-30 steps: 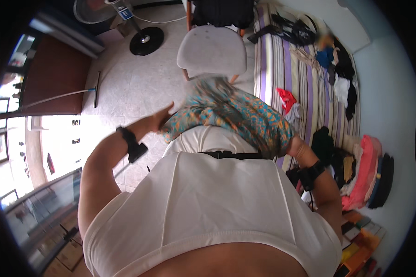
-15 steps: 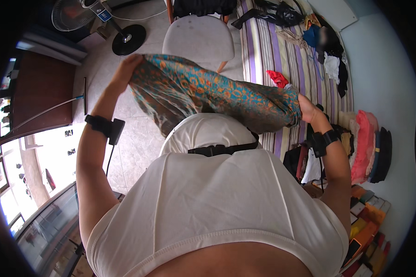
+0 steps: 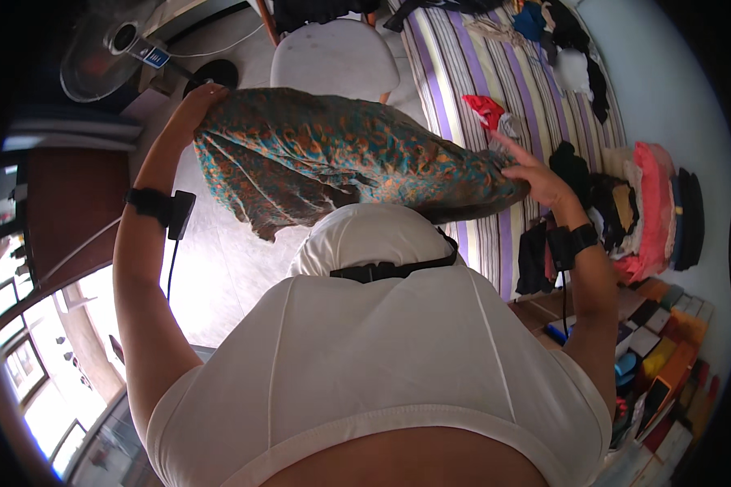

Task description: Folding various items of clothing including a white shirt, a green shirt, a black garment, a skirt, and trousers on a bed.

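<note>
A long piece of teal, orange and brown patterned cloth (image 3: 333, 146) is stretched sideways in front of me, its kind of garment not clear. My left hand (image 3: 205, 99) is closed on its upper left corner, from which a loose edge droops in folds. At the other end, my right hand (image 3: 544, 178) has its index finger stretched out and its thumb against the fabric. The rest of its fingers are hidden by the cloth, which hangs from that hand too. Dark straps with small boxes circle both wrists.
Beyond the cloth stands a grey-seated chair (image 3: 335, 57), with a floor fan (image 3: 110, 57) to its left. On the right, a striped bed (image 3: 455, 73) bears a red cloth (image 3: 484, 109), heaped clothes and a folded pink stack (image 3: 651, 211). Boxes (image 3: 666, 365) lie at lower right.
Both ends of the cloth remain with my hands while its folds have shifted and its lower left edge swung out. My left hand moved left; my right index finger has stretched out.
</note>
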`<state>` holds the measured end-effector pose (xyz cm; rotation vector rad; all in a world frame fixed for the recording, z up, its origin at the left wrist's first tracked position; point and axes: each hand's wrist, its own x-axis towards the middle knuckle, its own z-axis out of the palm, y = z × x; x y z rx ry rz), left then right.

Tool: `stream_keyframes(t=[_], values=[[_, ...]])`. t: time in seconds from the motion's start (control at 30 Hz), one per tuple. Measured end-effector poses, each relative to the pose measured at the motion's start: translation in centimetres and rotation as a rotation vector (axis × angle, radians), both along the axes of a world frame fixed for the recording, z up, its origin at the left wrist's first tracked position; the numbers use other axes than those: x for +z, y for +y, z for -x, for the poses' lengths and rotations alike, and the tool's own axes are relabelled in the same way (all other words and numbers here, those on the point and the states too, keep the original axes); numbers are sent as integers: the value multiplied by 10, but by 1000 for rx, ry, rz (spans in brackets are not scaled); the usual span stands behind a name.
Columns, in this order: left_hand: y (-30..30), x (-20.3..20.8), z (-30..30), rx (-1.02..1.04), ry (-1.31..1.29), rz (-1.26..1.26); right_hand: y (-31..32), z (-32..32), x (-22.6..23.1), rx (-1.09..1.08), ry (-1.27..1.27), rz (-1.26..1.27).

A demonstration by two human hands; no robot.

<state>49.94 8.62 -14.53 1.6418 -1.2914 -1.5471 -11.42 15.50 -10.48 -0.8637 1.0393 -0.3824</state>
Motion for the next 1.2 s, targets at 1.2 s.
stream_keyframes(t=[1.2], values=[[-192, 42, 467, -1745, -684, 335, 236, 205, -35, -75, 1456, 267]])
